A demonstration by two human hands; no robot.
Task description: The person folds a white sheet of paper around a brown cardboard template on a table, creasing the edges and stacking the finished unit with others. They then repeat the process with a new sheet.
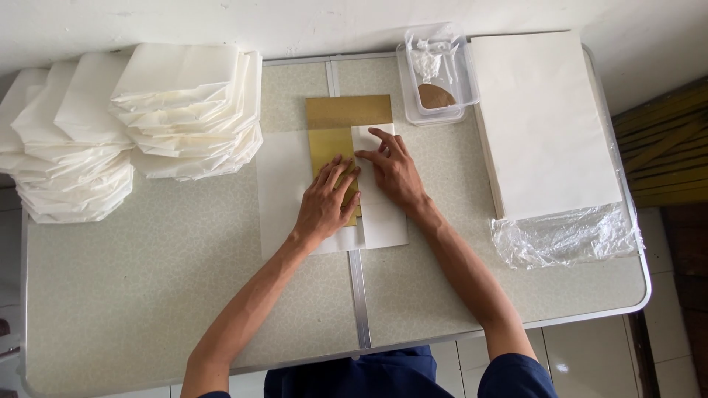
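Note:
A white paper sheet (284,184) lies flat in the middle of the table, with a gold-brown cardboard template (348,112) on it. The sheet's right side is folded over the template. My left hand (327,200) lies flat on the template's lower part, fingers spread. My right hand (393,168) presses down on the folded white flap (383,221), fingertips at its upper edge. Neither hand grips anything.
Two piles of folded white paper bags (188,107) (66,140) stand at the back left. A tall stack of white sheets (542,121) on clear plastic wrap (564,236) fills the right side. A clear plastic tub (436,74) with brown paste sits behind the sheet.

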